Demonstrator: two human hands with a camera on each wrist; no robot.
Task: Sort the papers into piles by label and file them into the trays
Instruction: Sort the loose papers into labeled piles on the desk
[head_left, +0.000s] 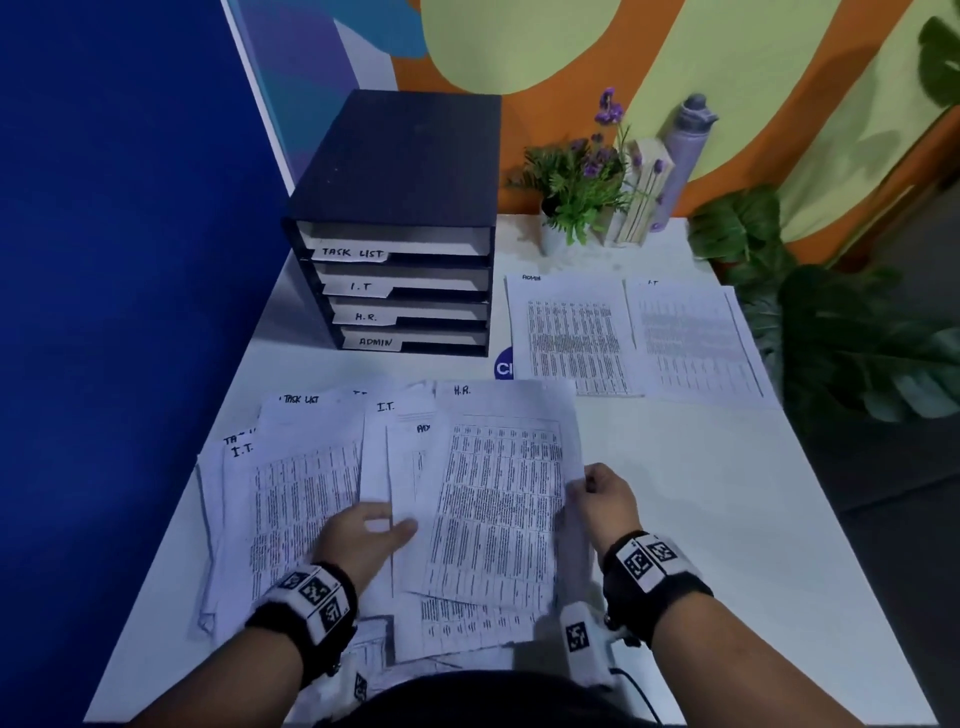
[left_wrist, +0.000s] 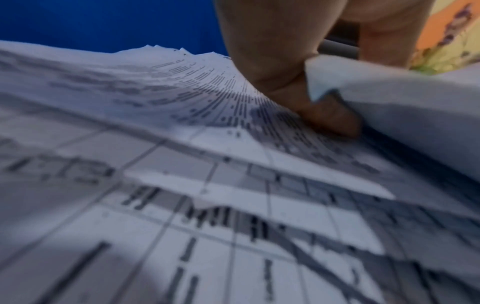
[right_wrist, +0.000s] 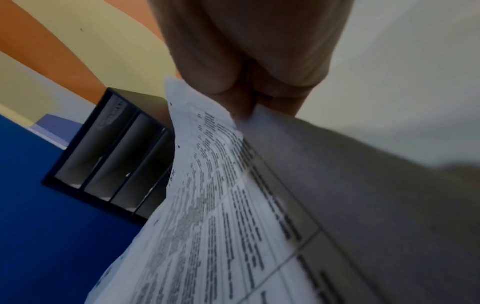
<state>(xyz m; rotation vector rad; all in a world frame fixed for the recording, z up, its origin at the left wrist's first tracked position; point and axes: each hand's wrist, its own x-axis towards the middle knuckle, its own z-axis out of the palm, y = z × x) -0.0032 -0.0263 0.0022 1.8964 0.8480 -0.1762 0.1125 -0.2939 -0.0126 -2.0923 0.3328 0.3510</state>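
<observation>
Currently the white printed sheet marked H.R. (head_left: 498, 493) is lying tilted on top of the loose spread of white printed papers (head_left: 291, 499) at the near middle of the white table (head_left: 701, 509), with its right edge being lifted. The right hand (head_left: 605, 501) is pinching that edge between thumb and fingers, which the right wrist view confirms, as the sheet (right_wrist: 207, 205) is hanging from the fingertips (right_wrist: 241, 111). The left hand (head_left: 363, 535) is resting flat on the spread beside it, fingers relaxed and grasping nothing, pinning the lower sheets while a raised paper edge (left_wrist: 389, 107) is brushing one finger (left_wrist: 330, 117). Judging from this, the sorting step is under way, and nothing appears filed yet. The next move is probably calling for lifting the H.R. sheet clear without dragging its neighbours and starting a new pile, since no H.R. pile is showing. Further out, 2 sorted piles are lying side by side at the right: the ADMIN pile (head_left: 571, 332) and the I.T pile (head_left: 691, 343). Behind the spread, the dark blue filing cabinet (head_left: 400, 171) is holding 4 trays, labelled TASK LIST, I.T, H.R. and ADMIN from top to bottom. In the unsorted spread, at least 6 handwritten labels are visible; the exact sheet count cannot be told.
</observation>
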